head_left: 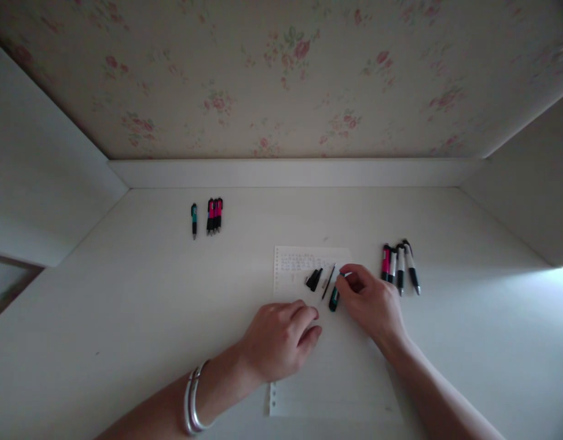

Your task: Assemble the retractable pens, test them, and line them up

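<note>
My right hand [370, 302] pinches the upper end of a teal and black pen barrel [334, 299], which lies tilted on a sheet of paper [327, 379]. Fingers hide part of the barrel. Beside it lie a thin dark refill [328, 282] and some small black pen parts [314, 280]; their exact kind is hard to make out. My left hand [284, 339] rests over the paper's left half, its fingers loosely curled, with a gap between thumb and forefinger and nothing visible in them. Handwriting covers the sheet's top lines.
At the back left lie a teal pen [194, 221] and a row of several pink and black pens [214, 216]. To the right of my right hand is a group of pens, one pink [385, 261] and three white [401, 269]. A wall [236, 174] closes the desk's back.
</note>
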The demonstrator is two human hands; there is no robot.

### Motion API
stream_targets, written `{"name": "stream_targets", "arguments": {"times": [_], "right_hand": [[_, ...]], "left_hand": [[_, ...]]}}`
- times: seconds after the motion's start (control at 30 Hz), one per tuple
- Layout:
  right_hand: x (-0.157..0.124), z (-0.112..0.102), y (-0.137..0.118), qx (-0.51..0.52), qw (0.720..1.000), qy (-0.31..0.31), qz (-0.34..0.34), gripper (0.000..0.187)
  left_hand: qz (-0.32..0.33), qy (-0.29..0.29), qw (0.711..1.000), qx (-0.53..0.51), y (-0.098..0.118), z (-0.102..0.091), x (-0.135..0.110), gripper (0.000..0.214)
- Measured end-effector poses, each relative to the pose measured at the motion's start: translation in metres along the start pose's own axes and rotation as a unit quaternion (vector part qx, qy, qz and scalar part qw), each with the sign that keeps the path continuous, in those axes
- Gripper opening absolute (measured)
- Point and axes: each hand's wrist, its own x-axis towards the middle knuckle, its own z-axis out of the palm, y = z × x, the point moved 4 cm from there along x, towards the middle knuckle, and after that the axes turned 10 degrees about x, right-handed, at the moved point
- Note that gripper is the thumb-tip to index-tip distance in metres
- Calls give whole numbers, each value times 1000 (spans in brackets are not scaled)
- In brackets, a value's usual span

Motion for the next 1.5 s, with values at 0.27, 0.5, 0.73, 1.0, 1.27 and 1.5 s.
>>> {"name": "stream_targets", "arguments": {"times": [0.27, 0.5, 0.73, 1.0, 1.27, 1.5], "right_hand": [[-28, 10, -22, 181, 974, -104, -88, 13], [-38, 16, -30, 229, 951, -192, -85, 18], [-9, 1, -10, -44, 990, -70, -111, 32], [-15, 12, -12, -144, 955, -146, -216, 32], [-15, 14, -16, -174, 939, -173, -240, 25], [-16, 17, -17, -167, 920, -201, -291, 22]], "left_hand": [[-58, 1, 994, -92, -5, -6, -3, 46], [-107, 56, 979, -163, -15, -7, -3, 19], [-192, 119, 974, -31, -36, -18, 5, 5], [-175, 71, 979, 72, -50, -20, 18, 5], [-146, 79, 982, 88, -49, -18, 22, 23], [-162, 52, 976, 136, -52, -17, 27, 21]]}}
